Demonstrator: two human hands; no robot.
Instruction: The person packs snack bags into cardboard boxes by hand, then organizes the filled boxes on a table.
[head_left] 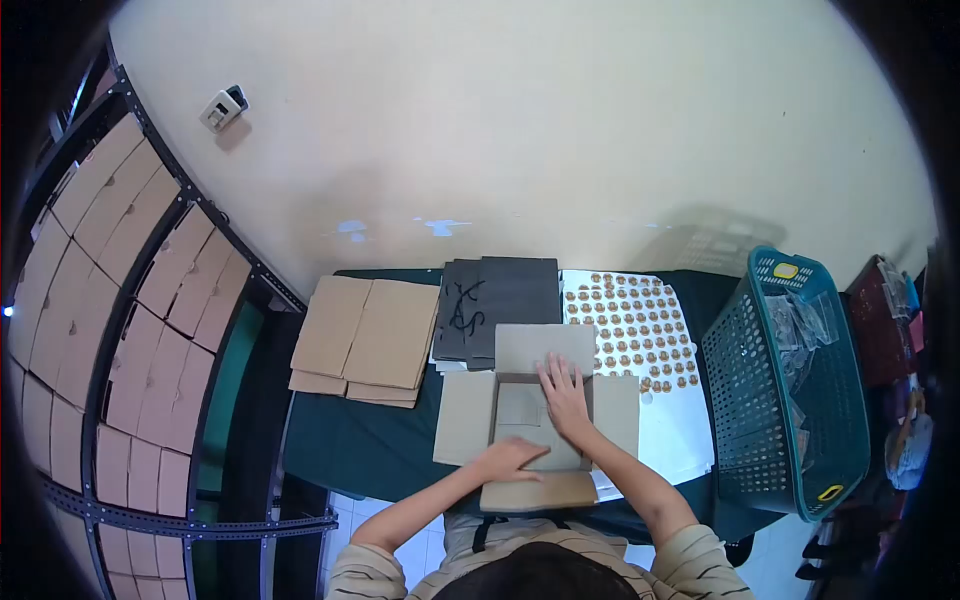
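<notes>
An unfolded cardboard box (464, 418) stands at the table's front edge with its four flaps spread outward. My left hand (508, 460) lies over the near left part of the box, beside the near flap, thumb apart from its stretched fingers. Over the far right side of the box, my right hand (565, 398) has its fingers spread, the tips reaching the base of the far flap. Neither hand holds anything visible. Beyond and partly behind the box lie white sheets with rows of round gold-brown stickers (645, 330).
Flat folded cardboard boxes (365, 330) are stacked at the left, beside black flat sheets (520, 300) with a drawn mark. A green plastic basket (745, 400) with clear plastic packets stands at the right. Metal shelving (190, 525) filled with cartons rises at far left.
</notes>
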